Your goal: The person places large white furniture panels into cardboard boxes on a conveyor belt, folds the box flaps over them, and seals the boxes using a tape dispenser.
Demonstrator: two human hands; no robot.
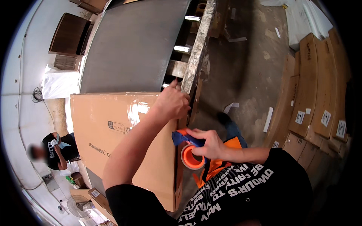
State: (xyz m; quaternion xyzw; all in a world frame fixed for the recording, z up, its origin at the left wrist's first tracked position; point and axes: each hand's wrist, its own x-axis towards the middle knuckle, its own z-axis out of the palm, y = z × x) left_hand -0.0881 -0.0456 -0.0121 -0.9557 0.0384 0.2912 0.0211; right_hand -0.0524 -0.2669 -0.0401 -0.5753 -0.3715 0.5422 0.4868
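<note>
A large brown cardboard box (151,162) lies in front of me, shiny tape along its far edge. My left hand (172,102) rests at the box's far right corner, one finger stretched out past the edge and the others partly hidden. No held thing shows in it. Just right of the box's near side, my right hand (210,144) is closed around a blue tape dispenser (182,138). An orange tape roll (192,157) sits on the dispenser, below my fingers. The dispenser's front end is close to the box's side.
Beyond the box runs a grey conveyor belt (132,45) with a worn metal side rail (200,47) and rollers. Tall cardboard cartons (307,86) stand at the right. White scraps lie on the floor (252,75). Another person (56,152) stands at the left, near a fan (80,205).
</note>
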